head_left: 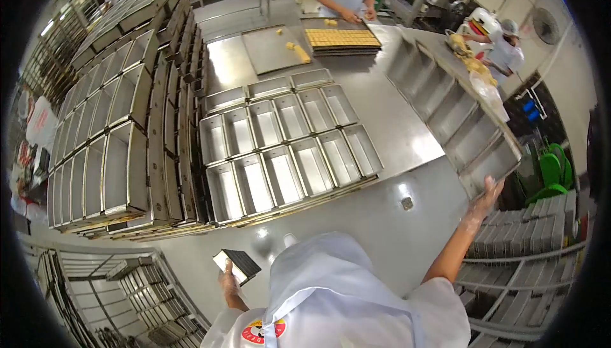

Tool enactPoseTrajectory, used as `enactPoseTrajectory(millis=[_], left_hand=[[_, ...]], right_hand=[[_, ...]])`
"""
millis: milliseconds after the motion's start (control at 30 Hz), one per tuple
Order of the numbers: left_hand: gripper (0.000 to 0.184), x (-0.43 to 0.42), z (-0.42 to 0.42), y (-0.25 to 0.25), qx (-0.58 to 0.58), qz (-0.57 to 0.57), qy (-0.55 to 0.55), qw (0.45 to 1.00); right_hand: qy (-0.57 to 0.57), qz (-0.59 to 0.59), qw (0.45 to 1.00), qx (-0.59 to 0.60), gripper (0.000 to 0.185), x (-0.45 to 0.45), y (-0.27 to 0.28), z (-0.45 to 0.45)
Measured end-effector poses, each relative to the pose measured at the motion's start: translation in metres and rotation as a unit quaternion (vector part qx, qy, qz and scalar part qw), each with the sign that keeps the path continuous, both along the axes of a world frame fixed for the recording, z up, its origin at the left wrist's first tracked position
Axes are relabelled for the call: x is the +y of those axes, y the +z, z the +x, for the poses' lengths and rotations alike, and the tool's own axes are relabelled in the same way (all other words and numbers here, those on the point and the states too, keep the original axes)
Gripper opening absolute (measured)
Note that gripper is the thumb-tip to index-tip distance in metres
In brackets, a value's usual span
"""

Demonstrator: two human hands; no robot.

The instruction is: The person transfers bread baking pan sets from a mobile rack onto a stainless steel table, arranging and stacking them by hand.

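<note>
My left hand (228, 282) is closed around a white-backed brush (242, 266) with dark bristles, held low in front of the steel table's near edge. On the right, the fingers of my right hand (485, 203) grip the near end of a strapped set of loaf pans (455, 109). That set is tilted up and reaches away along the table's right side; its cavities face left. Between my arms, more joined loaf pans (283, 176) lie open side up on the steel table (407, 131). Inside the pans I see bare metal.
A tall stack of pan sets (105, 131) rises at the left. Beyond the pans are a flat tray (273, 52) with dough pieces and a stack of trays (342, 37) with yellow pieces, near a person's hands. Racks (528, 271) stand at lower right.
</note>
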State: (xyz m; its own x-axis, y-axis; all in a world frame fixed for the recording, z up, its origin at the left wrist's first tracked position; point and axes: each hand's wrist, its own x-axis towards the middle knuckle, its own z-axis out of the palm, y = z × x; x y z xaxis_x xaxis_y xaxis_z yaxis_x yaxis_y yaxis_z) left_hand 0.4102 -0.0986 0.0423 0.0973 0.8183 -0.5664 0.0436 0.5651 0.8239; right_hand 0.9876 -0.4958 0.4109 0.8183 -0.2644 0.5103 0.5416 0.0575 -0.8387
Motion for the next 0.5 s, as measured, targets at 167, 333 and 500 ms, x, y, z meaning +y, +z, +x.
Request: enactPoseTrajectory(millis=[167,333,500], left_hand=[[0.064,-0.028,0.019,0.023,0.066,-0.001,0.134,0.989],[0.077,-0.103,0.024,0.030,0.127,0.081,0.240,0.959],[0.071,-0.189,0.054,0.059,0.082,0.095,0.334,0.934]], right_hand=[[0.163,0.258,0.937,0.171,0.043,0.139,0.004,0.153],[0.486,0.209,0.812,0.247,0.040,0.321,-0.027,0.225],[0.576,0.119,0.732,0.343,0.046,0.430,-0.041,0.207]])
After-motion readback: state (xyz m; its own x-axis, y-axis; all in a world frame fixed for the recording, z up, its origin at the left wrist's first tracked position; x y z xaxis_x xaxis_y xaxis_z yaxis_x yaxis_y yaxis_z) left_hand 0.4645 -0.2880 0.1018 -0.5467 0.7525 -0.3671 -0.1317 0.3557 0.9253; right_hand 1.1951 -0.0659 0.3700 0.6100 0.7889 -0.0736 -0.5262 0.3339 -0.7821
